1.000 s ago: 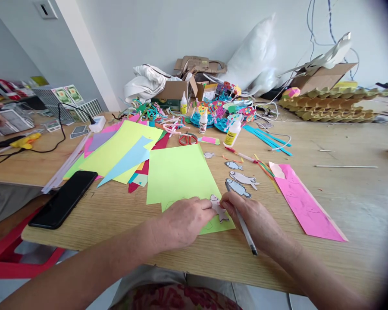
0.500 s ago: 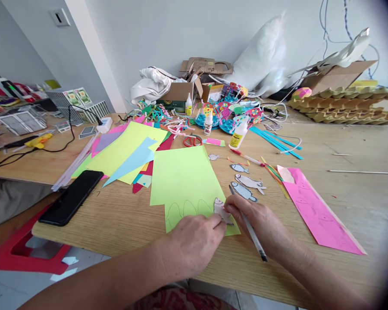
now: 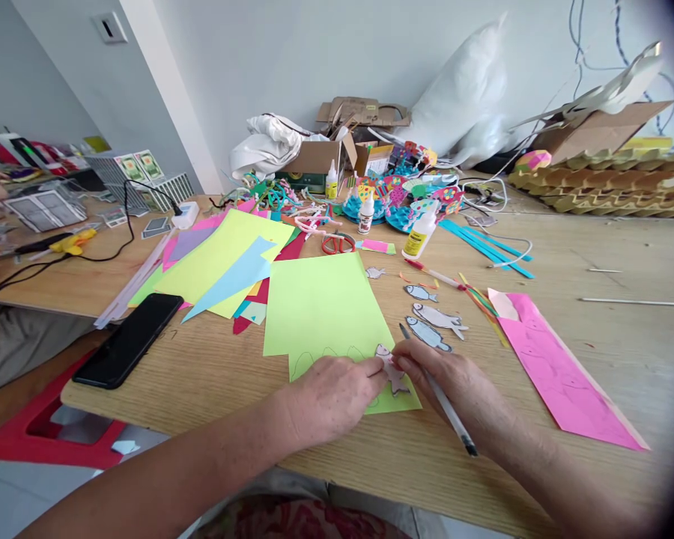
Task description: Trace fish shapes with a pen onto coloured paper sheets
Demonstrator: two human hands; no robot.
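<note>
Green paper (image 3: 329, 299): it lies flat on the desk (image 3: 202, 404) in front of me, with thin drawn outlines (image 3: 302, 364) in a row along its near part, partly covered by my left hand.
Fish cut-out (image 3: 392, 374): on the near right part of that paper, head away from me, tail toward me, a little tilted, close to the paper's right edge. I judge the whole shape should sit inside that edge and clear of the neighbouring outline.
Left hand (image 3: 334, 393): fingers bunched narrow, tips at the cut-out's left side; whether they pinch or only press, I cannot tell. Straight-down pressure suits it best, as a sideways push could slide or curl something so thin.
Right hand (image 3: 449, 374): fingers closed around the pen (image 3: 446, 404), tips also meeting the cut-out's right side. Small, matched nudges from both sides should square it without bending the tail.
Pen's far end: it points past the green paper, a good place for it, since a dip could leave a stray mark.
Other fish cut-outs (image 3: 439, 316): just beyond my right knuckles, so I should avoid sweeping outward.
</note>
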